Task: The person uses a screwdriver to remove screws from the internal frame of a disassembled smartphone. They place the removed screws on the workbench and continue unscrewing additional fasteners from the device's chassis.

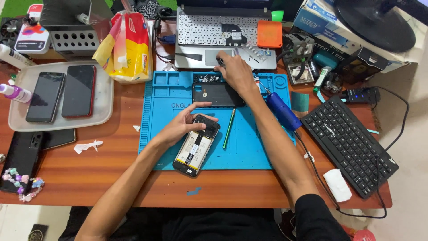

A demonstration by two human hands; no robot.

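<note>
Holding opened phone (196,146) w/ left grip (180,126)

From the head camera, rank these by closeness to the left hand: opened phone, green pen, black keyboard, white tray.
1. Opened phone, under the left hand.
2. Green pen, just right of it on the blue mat.
3. White tray, far left.
4. Black keyboard, far right.

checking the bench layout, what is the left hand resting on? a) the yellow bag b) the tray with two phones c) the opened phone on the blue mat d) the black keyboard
c: the left hand lies on the top end of the opened phone, back cover off and battery showing, on the blue mat, while the right hand reaches up toward the laptop.
</note>
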